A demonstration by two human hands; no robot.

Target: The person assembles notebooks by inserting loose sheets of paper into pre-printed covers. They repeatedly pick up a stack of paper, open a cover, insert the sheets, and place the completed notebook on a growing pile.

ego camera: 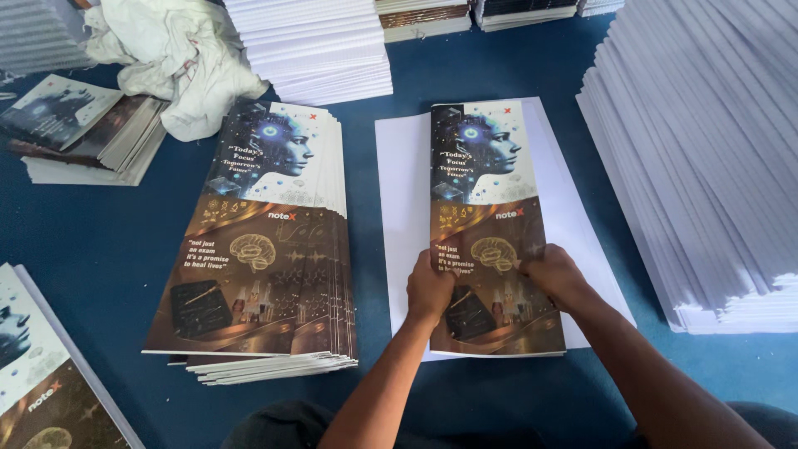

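A long printed cover sheet (486,179), blue and white at the top and brown below, lies folded on a white paper block (401,183) on the blue surface. My left hand (429,288) presses the cover's left edge with curled fingers. My right hand (555,274) presses its right side, fingertips on the brown part. Both hands rest on the cover near its lower half. To the left lies a stack of finished covered books (266,249) with the same print.
A tall stack of white paper blocks (706,158) fills the right side. More white stacks (312,46) stand at the back. A crumpled white cloth (179,58) lies at the back left beside more printed covers (79,125). Another printed cover (41,374) shows at the lower left.
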